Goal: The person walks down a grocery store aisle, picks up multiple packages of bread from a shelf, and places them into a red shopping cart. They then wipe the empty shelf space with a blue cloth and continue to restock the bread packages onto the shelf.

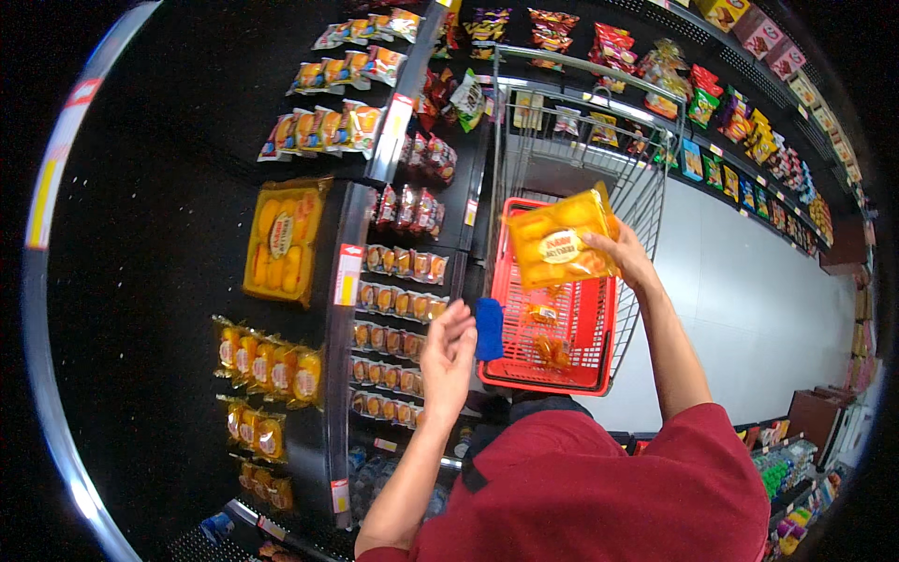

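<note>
My right hand (628, 256) grips one side of a yellow plastic pack of small round buns (562, 263), tilted above a red plastic shopping basket (607, 351). The basket sits in a wire shopping cart (590, 67). Small orange packets (551, 351) lie inside it; the raised pack hides part of its floor. My left hand (449, 351) holds nothing, its fingers loosely bent and slightly apart. It is beside a blue cloth-like piece (489, 329) at the basket's left rim; I cannot tell whether they touch.
At left, a dark shelf (161, 232) bears a similar bun pack (283, 242) and several rows of wrapped cakes (270, 365). Snack bags (611, 53) line shelves beyond the cart. A pale floor (737, 302) stretches to the right.
</note>
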